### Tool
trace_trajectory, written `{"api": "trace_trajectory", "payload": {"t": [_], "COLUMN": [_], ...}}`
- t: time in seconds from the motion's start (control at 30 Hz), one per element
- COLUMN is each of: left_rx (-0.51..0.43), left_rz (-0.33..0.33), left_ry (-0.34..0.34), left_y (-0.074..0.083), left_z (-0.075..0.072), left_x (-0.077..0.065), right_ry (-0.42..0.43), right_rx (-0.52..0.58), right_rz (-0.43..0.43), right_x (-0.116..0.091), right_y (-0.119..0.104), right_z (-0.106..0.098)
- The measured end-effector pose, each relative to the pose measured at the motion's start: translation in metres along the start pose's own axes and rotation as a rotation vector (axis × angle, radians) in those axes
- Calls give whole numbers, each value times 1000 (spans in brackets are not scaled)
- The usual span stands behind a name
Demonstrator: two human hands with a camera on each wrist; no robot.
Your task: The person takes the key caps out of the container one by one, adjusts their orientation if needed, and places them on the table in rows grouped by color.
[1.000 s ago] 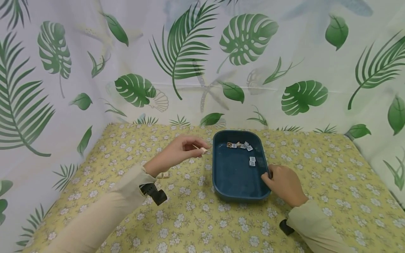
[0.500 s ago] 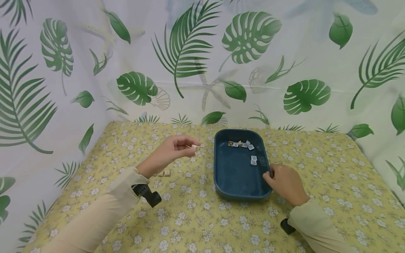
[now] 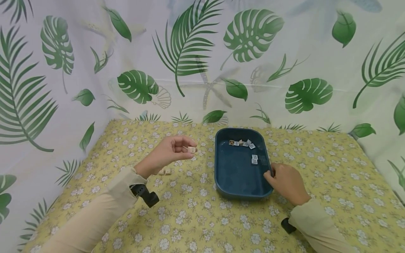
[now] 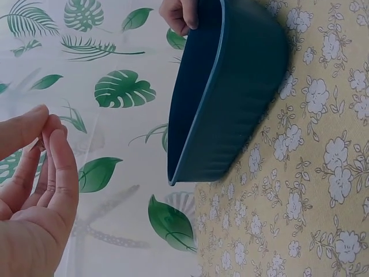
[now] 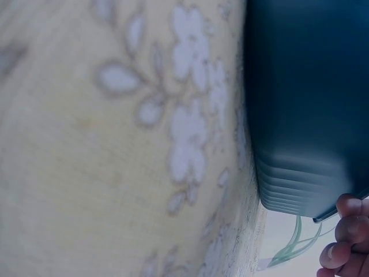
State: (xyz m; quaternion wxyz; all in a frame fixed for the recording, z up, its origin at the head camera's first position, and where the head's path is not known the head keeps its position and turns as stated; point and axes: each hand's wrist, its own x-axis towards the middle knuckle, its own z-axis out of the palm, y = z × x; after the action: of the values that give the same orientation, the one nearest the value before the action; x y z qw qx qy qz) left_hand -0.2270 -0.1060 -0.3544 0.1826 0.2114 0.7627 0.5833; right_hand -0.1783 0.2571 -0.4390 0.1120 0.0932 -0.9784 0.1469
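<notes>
The left hand [image 3: 164,154] has drawn the small tile [image 3: 191,150] farther from the blue bin [image 3: 234,175].

No word, number or brand is legible. Dark marks show on the white pair of tiles [image 3: 254,161] near two o'clock inside the blue bin [image 3: 234,172] and on the row of tiles [image 3: 245,144] at twelve; fainter ones on the held tile [image 3: 191,150] outside, toward nine, and loose tiles [image 3: 168,172] at eight from it. All are too small to read.

Leaf-print hangings [image 3: 190,112] round a flower-patterned tabletop [image 3: 202,218] suggest a draped booth
</notes>
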Motion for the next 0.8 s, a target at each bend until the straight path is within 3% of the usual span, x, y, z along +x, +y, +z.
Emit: {"api": "trace_trajectory", "payload": {"t": [0.23,0.33,0.67,0.8], "left_rx": [-31,-1,475,585], "left_rz": [-2,8,81,84], "left_ry": [-25,-35,84,119], "left_y": [-3,-5,-30,-47], "left_z": [0,-3,-18,-22], "left_x": [-1,-2,-4,-5], "right_ry": [-9,-13,-8,-6], "right_rx": [7,5,9,9], "right_rz": [4,5,5,1], "right_x": [0,0,1,1], "right_y": [0,0,-1,-2], "right_z": [1,0,-1,-1]}}
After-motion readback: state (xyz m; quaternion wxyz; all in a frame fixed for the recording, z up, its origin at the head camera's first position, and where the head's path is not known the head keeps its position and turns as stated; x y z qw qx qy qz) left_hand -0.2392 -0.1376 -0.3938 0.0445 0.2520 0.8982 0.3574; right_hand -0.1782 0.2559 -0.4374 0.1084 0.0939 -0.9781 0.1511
